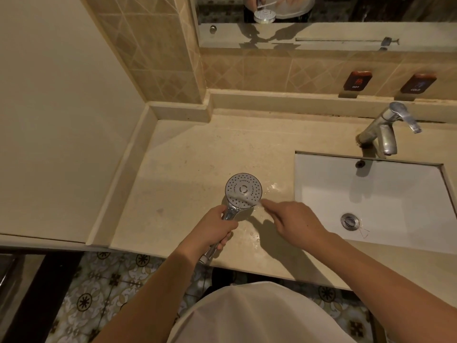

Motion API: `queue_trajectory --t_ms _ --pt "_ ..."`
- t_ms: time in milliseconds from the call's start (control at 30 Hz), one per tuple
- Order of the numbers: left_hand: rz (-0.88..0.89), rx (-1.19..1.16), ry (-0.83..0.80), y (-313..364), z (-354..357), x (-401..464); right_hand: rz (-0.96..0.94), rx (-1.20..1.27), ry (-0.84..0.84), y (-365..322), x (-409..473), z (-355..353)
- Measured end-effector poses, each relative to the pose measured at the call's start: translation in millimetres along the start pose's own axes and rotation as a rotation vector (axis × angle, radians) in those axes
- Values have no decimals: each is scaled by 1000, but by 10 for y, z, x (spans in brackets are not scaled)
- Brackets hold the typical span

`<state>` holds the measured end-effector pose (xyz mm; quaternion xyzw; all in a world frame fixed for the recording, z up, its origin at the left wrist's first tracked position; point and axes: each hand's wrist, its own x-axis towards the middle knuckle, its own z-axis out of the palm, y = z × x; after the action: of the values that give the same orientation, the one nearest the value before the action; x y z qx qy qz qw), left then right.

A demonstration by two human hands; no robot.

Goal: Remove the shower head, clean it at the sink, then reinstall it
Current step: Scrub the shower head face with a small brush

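A chrome shower head (243,190) with a round, dotted spray face pointing up is held over the beige counter (188,154), left of the sink (371,194). My left hand (214,229) is wrapped around its handle. My right hand (294,219) reaches in from the right, its fingers pinched on a thin pale brush (259,203), which is blurred. The brush tip touches the lower right rim of the spray face. In the mirror's reflection the brush appears as a white stick above the head.
A chrome tap (388,129) stands behind the white sink basin, whose drain plug (349,221) is near the front. Water drops lie on the counter around the shower head. Hot and cold labels (356,81) hang on the tiled wall. A raised ledge (118,179) borders the counter's left side.
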<state>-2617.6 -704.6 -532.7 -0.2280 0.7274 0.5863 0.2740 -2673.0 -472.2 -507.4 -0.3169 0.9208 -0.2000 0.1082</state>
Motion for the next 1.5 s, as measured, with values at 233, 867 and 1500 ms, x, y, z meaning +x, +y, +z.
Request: queue_trajectory --t_ms 233,867,1500 --pt "0 -10 0 -42 8 -9 124 -3 134 169 4 -54" --pt "1 -43 -42 -39 40 -40 138 5 116 179 -9 -22" --pt "-13 -30 -18 -139 51 -36 -46 -125 -145 4 1 55"
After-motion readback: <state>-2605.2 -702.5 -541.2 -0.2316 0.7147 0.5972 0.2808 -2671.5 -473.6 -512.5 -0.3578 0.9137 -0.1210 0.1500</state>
